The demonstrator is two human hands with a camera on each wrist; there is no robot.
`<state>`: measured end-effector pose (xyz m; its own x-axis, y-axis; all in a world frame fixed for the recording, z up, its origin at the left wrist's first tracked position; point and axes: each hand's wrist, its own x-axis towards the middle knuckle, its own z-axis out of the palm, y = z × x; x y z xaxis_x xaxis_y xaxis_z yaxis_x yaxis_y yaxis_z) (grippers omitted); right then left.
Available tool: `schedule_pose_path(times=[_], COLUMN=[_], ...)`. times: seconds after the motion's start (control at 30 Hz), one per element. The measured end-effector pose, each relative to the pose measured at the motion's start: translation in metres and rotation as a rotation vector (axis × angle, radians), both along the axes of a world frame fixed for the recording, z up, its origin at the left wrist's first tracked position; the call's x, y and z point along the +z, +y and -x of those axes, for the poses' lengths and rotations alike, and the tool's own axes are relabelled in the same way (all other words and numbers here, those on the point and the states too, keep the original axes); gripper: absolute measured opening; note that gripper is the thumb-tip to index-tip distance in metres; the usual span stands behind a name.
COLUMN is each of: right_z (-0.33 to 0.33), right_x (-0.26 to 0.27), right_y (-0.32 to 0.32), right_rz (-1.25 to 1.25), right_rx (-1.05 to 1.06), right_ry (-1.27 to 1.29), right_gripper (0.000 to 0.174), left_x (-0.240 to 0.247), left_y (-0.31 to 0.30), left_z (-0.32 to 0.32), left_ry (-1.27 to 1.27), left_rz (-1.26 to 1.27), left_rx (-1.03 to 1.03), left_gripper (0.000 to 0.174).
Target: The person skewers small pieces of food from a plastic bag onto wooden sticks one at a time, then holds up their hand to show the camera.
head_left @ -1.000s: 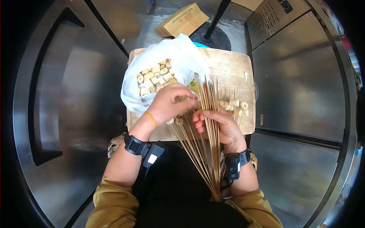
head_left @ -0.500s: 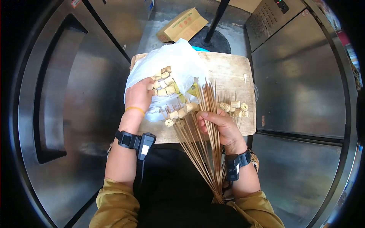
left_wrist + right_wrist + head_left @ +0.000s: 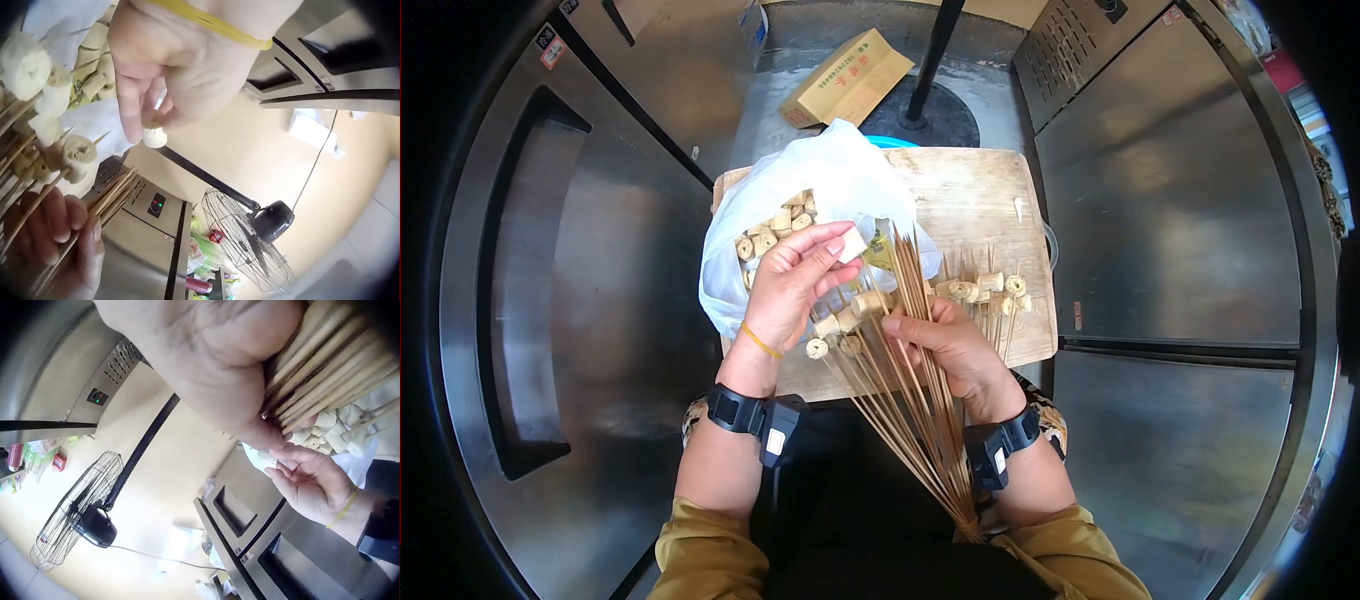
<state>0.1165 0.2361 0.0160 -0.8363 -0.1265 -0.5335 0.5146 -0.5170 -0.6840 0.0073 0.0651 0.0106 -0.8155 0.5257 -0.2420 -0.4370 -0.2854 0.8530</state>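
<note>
My left hand [image 3: 785, 285] pinches a short, pale tofu-skin roll [image 3: 853, 245] between thumb and fingers, just left of the skewer tips. In my right hand [image 3: 960, 350] is a thick bundle of bamboo skewers [image 3: 935, 375], pointed ends up, with the thumb across them. Some skewers fan out to the left with tofu-skin rolls [image 3: 868, 303] threaded near their tips. More loaded skewers [image 3: 992, 285] spread out beyond the right hand. Loose rolls [image 3: 765, 235] fill an open white plastic bag [image 3: 800, 165] behind the left hand. The left wrist view shows the pinched roll [image 3: 154, 136] from below.
The bag and loaded skewers are on a wooden board [image 3: 970, 185]. Steel cabinets [image 3: 630, 300] stand close on both sides. On the floor behind the board are a cardboard box [image 3: 847, 80] and a black round stand base [image 3: 930, 115]. A fan [image 3: 250, 234] shows in the wrist views.
My left hand went from near the skewer tips into the bag, then came back toward the skewers with a tofu-skin roll. The right hand keeps its grip on the bundle.
</note>
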Motion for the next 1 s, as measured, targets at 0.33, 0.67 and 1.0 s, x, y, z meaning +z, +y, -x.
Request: schedule_pose_path(times=[0.33, 0.67, 1.0], right_z=[0.002, 0.0, -0.001], right_x=[0.0, 0.0, 0.008], right_y=[-0.005, -0.004, 0.0], right_rz=[-0.034, -0.072, -0.14], right_rx=[-0.005, 0.005, -0.046], right_ry=[0.007, 0.064, 0.067], right_gripper=[0.009, 0.007, 0.008], left_x=[0.004, 0.007, 0.009], left_y=[0.003, 0.002, 0.011], left_z=[-0.003, -0.014, -0.044], left_ry=[0.103, 0.388, 0.698], left_rz=[0.029, 0.24, 0.435], left_rx=[0.034, 0.033, -0.007], left_gripper=[0.025, 0.025, 0.029])
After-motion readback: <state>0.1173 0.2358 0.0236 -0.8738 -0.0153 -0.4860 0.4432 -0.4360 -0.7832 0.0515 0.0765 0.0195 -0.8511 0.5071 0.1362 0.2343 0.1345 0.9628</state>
